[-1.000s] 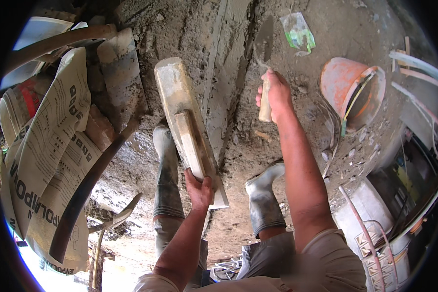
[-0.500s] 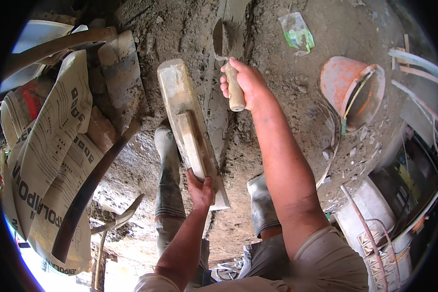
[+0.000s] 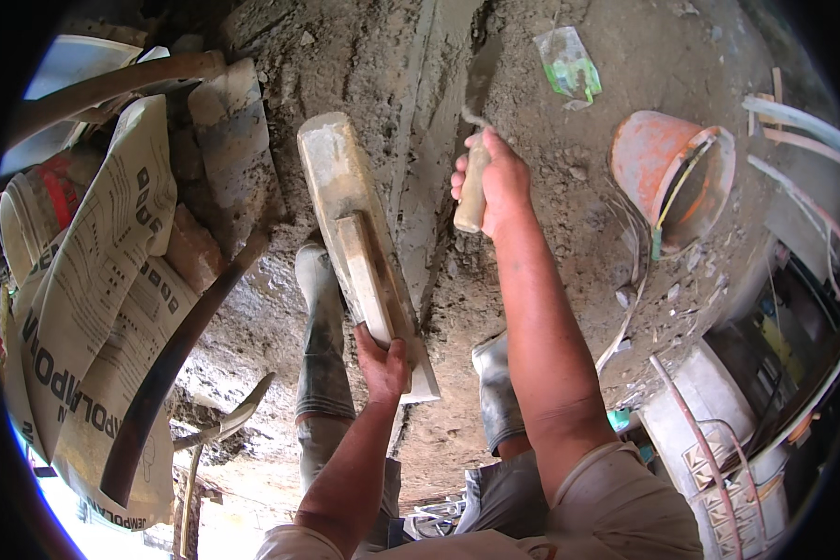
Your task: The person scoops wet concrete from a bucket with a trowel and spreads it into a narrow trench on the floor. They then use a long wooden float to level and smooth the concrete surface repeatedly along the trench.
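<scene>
My left hand (image 3: pixel 381 364) is closed on the lower end of a mortar-stained float (image 3: pixel 336 159), held lengthwise between my boots with its raised handle bar facing up. My right hand (image 3: pixel 495 182) grips the pale handle of a trowel (image 3: pixel 478 168) at the centre right. The trowel's blade points away from me over a dark groove beside a long strip of smoothed grey mortar (image 3: pixel 420 93); the blade's outline is hard to make out against it. My boots (image 3: pixel 313 285) show below, the right one partly hidden by my right forearm.
An orange, mortar-smeared bucket (image 3: pixel 644 159) lies tipped at the right, below a green-and-white packet (image 3: pixel 569 65). Printed paper sacks (image 3: pixel 112 261), a board (image 3: pixel 224 131) and curved wooden handles (image 3: pixel 163 364) crowd the left. Slats and a pale container (image 3: pixel 681 420) are at the right.
My right hand swung left with the trowel, then came back partly rightward and a little down, the blade now over the groove. My left hand and the float have barely moved.
</scene>
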A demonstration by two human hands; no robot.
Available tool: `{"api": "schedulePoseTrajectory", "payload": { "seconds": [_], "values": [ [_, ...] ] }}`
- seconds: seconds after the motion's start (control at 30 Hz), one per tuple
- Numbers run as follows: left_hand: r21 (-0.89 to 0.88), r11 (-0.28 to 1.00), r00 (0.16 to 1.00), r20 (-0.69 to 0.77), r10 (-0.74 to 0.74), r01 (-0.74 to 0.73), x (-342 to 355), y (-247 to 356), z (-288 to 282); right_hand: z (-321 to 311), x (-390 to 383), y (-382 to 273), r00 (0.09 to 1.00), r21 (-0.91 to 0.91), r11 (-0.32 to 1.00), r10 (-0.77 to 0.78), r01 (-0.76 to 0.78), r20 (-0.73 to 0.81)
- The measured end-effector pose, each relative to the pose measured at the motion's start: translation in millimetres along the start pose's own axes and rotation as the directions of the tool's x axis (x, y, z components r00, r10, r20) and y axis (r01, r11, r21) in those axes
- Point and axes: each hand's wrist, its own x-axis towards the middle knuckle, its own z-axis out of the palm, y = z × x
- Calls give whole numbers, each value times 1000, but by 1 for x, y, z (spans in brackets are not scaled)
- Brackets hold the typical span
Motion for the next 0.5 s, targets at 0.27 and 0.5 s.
{"api": "schedulePoseTrajectory", "payload": {
  "seconds": [0.27,0.5],
  "values": [
    [31,999,1000,4,-28,28,0,4,0,-41,36,14,938,-845,514,-342,148,-44],
    [136,990,999,9,-37,36,-3,15,-1,-63,90,-30,908,-968,41,-360,246,216]
  ]
}}
